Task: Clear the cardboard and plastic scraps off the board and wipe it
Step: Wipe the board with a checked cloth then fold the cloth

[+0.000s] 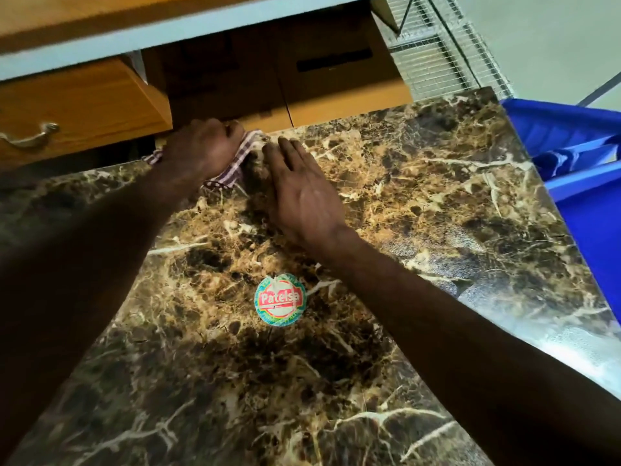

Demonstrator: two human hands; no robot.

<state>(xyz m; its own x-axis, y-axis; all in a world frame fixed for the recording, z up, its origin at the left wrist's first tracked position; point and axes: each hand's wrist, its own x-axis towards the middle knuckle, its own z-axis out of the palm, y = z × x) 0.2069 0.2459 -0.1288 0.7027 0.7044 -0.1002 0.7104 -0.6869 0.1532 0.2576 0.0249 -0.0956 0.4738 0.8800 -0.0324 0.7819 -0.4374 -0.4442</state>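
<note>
At the far left, beyond the board's far edge, a wooden drawer (77,109) with a curved metal handle (28,136) is seen under a pale-edged desk top (161,31). The marble-patterned board (420,183) fills most of the view, its surface dark brown with tan and white veins. Near the middle of the board's far edge, a checked cloth (232,166) is gripped by the left hand (201,146), whose fingers are curled round it; the cloth is pressed onto the board, and one end of it sticks out past the wrist over the edge. Just to the right, the right hand (299,193) is laid flat on the board, its fingers straight and held close together, with the fingertips touching the cloth. Nearer the middle of the board, between the two forearms, a round sticker (280,299) with a red band and white lettering is stuck flat to the surface. Behind the far edge, brown cardboard boxes (302,72) are stacked under the desk. Past the far right corner a wire rack (447,52) is seen, and a blue plastic bin (578,153) stands against the board's right edge.
</note>
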